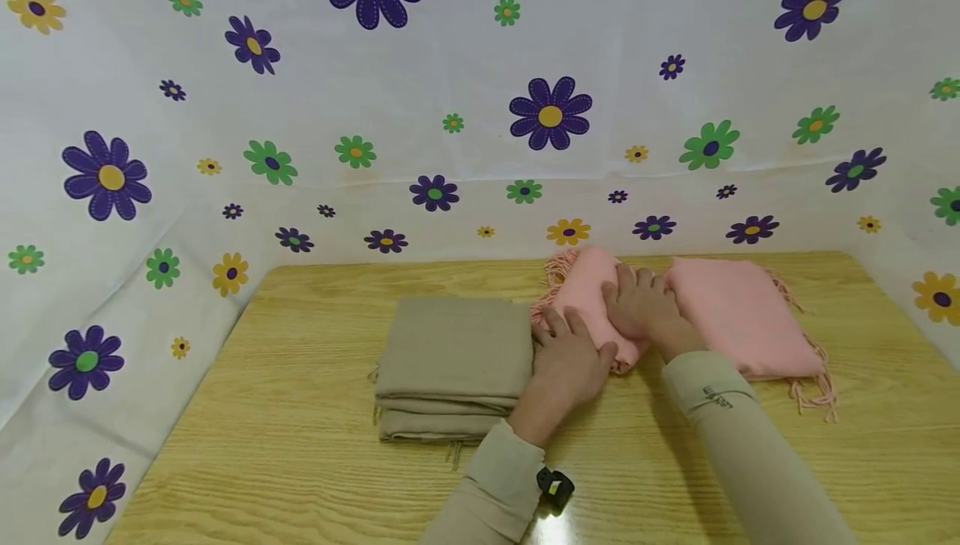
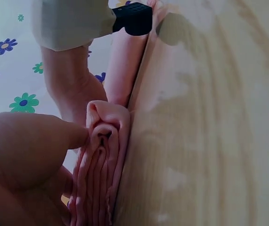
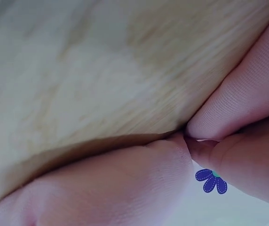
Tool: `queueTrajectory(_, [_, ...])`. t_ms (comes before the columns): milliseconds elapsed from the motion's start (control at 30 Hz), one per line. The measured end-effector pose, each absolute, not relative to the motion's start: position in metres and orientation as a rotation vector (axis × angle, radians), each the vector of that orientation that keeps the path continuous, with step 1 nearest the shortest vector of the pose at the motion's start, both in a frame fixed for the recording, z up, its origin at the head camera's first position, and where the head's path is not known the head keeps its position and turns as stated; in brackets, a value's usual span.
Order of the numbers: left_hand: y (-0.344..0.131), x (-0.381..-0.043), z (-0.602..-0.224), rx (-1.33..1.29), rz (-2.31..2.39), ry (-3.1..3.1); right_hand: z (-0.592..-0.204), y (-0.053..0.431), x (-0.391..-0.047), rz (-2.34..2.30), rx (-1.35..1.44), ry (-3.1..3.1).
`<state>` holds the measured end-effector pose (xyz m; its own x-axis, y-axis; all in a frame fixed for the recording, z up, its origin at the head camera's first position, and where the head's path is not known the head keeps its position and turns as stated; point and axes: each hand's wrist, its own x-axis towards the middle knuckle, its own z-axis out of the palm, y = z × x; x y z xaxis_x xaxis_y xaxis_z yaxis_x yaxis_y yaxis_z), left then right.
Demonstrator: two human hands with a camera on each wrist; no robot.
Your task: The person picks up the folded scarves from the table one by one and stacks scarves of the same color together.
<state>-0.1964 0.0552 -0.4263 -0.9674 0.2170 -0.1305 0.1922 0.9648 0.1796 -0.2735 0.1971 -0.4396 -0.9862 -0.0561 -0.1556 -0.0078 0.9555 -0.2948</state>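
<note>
A pink fringed scarf (image 1: 588, 282), folded into a thick narrow bundle, lies at the back of the wooden table between both hands. Its tassels stick out on the left side. My left hand (image 1: 566, 366) rests on the bundle's near left part with fingers spread; the left wrist view shows the thumb beside the layered, rolled end (image 2: 99, 155). Across the bundle's right side lies my right hand (image 1: 643, 307), fingers extended over the top. In the right wrist view its thumb (image 3: 205, 150) touches the cloth low down, near the tabletop.
Right beside the right hand is another folded pink fringed scarf (image 1: 738, 316). A stack of folded beige cloth (image 1: 457, 353) with small tassels sits left of the left hand. A flower-printed white sheet (image 1: 480, 70) encloses the table (image 1: 285, 412) at back and sides.
</note>
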Motion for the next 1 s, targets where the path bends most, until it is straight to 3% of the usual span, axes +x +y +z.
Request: queueTrajectory(1000, [0.056, -0.194, -0.429, 0.332, 0.177, 3.078, -0.44, 0.198, -0.262, -0.356, -0.031, 3.013])
